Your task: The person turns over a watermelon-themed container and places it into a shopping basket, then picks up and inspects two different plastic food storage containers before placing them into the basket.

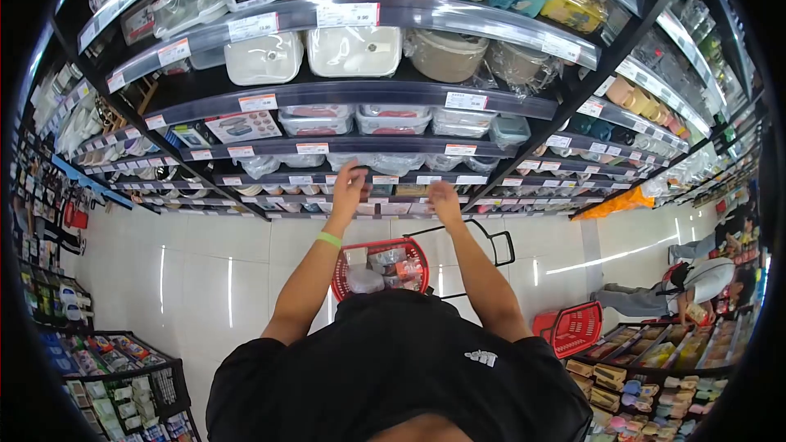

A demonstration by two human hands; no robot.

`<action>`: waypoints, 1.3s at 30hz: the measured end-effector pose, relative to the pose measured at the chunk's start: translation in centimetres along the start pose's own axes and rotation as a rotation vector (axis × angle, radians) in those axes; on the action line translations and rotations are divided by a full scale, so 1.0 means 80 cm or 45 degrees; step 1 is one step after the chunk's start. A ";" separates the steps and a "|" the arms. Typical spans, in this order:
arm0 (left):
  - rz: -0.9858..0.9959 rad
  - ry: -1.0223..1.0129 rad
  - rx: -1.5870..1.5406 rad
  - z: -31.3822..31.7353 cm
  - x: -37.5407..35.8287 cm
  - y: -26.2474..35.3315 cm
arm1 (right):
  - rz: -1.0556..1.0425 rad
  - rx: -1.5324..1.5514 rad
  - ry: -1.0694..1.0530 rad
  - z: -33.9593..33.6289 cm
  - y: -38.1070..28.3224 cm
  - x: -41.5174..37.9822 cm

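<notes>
Both my arms reach forward toward the store shelves. My left hand [350, 186] is raised with its fingers apart and nothing in it, in front of the lower shelves with wrapped containers [383, 164]. To its right, my right hand [443, 196] is held up at about the same height; its fingers are blurred and partly hidden. Below and between my forearms stands a red basket [336, 278] that holds several packaged items [366, 281]. A black metal frame [500, 249] is beside the basket, partly behind my right forearm.
Shelves of white lidded boxes [354, 51] and brown pots [449, 56] rise ahead. Another red basket [568, 329] rests at the right. Near it, a person [704, 282] is beside a display stand [655, 368]. A second stand [168, 385] is at lower left.
</notes>
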State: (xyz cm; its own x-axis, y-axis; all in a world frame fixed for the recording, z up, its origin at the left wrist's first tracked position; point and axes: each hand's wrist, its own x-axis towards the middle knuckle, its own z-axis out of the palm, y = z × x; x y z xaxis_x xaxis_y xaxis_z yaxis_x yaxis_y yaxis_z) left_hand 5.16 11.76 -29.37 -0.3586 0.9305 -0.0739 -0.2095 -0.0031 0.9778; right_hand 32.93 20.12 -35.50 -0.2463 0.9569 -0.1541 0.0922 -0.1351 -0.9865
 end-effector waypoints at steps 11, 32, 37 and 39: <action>0.101 -0.017 -0.042 0.076 0.111 0.134 | -0.429 0.132 0.234 0.034 -0.230 0.104; 0.278 0.339 0.343 0.093 0.068 0.130 | -0.202 -0.146 -0.097 0.049 -0.233 0.067; 0.173 0.334 -0.069 0.108 0.043 0.116 | 0.075 0.711 0.182 0.064 -0.233 0.047; 0.195 0.348 -0.101 0.115 0.019 0.109 | 0.065 0.734 0.188 0.063 -0.228 0.036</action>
State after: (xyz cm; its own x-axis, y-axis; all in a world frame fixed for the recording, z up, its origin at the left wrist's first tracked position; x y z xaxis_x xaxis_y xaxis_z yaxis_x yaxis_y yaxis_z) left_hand 11.11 16.51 -19.12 -0.6201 0.7844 0.0129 -0.2003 -0.1741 0.9641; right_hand 25.65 24.06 -18.23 -0.1147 0.9655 -0.2336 -0.4486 -0.2602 -0.8550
